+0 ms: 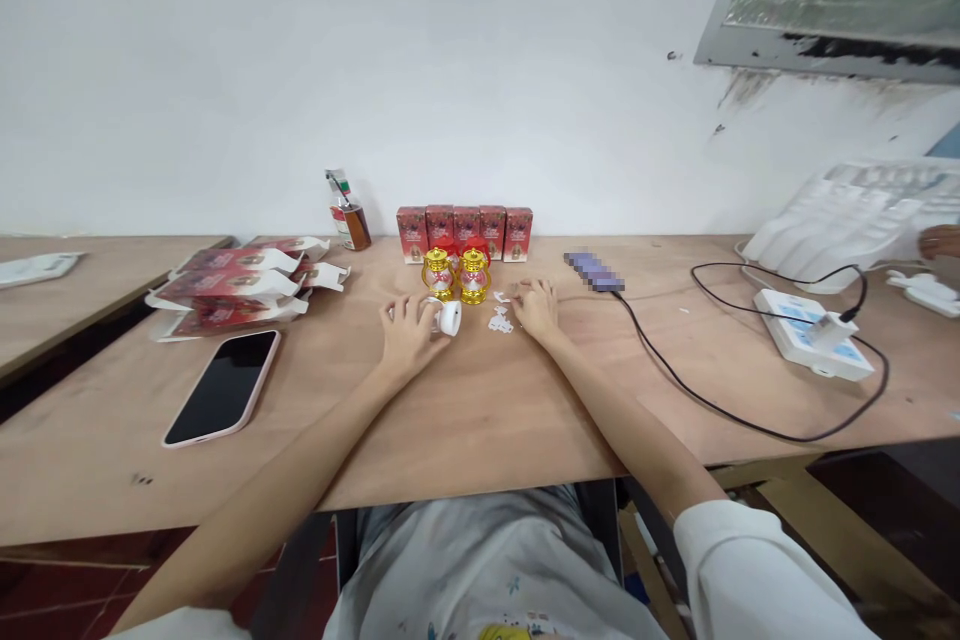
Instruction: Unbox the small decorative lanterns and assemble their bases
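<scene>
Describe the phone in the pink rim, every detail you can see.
The phone lies flat, screen up, on the left part of the wooden table, slanting so its far end points rightward. Its glossy screen is dark, its corners rounded, its rim pale pink, perhaps a case. Red-and-white cartons lie just beyond. No hand or cable touches it; its back is hidden.

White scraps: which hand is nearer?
Right. The right hand is just right of the white scraps; the left hand, holding a white-ended item, is farther off, to their left.
</scene>
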Demonstrator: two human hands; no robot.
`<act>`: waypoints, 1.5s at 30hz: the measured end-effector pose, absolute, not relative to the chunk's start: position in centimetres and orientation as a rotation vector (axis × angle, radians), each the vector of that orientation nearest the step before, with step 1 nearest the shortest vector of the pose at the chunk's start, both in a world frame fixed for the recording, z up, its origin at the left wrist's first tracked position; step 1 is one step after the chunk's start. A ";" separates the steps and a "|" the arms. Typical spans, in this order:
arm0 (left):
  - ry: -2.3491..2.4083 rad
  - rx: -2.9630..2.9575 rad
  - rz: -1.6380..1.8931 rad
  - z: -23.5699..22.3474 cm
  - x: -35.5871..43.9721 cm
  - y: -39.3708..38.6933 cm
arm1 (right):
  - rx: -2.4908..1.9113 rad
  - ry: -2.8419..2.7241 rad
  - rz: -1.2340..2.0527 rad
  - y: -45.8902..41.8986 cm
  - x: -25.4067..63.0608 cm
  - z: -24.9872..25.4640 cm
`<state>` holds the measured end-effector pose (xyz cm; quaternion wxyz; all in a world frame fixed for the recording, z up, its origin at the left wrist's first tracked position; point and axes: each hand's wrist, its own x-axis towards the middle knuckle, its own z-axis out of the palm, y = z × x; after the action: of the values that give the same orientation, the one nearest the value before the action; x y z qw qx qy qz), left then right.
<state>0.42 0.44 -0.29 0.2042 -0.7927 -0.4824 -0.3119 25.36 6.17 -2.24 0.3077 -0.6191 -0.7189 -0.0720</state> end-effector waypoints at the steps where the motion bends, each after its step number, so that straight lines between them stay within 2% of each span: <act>1: -1.347 -2.210 -0.871 -0.3 0.4 0.4 | -1.644 -1.893 -0.181 6.1 25.4 -2.2; 15: -1.385 -2.205 -0.856 -0.1 0.5 0.3 | -1.741 -1.971 -0.109 5.4 25.2 -1.8; 23: -1.366 -2.275 -0.942 0.0 0.5 -0.1 | -1.570 -2.076 -0.222 4.3 24.9 -1.6; 31: -1.316 -2.342 -1.033 0.1 0.6 -0.1 | -1.498 -2.086 -0.152 4.2 24.8 -1.6; 39: -1.193 -2.437 -1.059 -0.1 0.7 -0.5 | -1.019 -2.030 -0.160 0.7 22.5 -0.5; 45: -1.083 -2.567 -1.059 -0.1 0.4 -0.4 | -0.720 -2.079 0.002 -1.2 20.0 -0.5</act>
<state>0.36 -0.40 -0.11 0.0803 -0.8584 -0.3622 -0.3542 19.96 -1.22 -0.52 0.4537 -0.2917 -0.8421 0.0010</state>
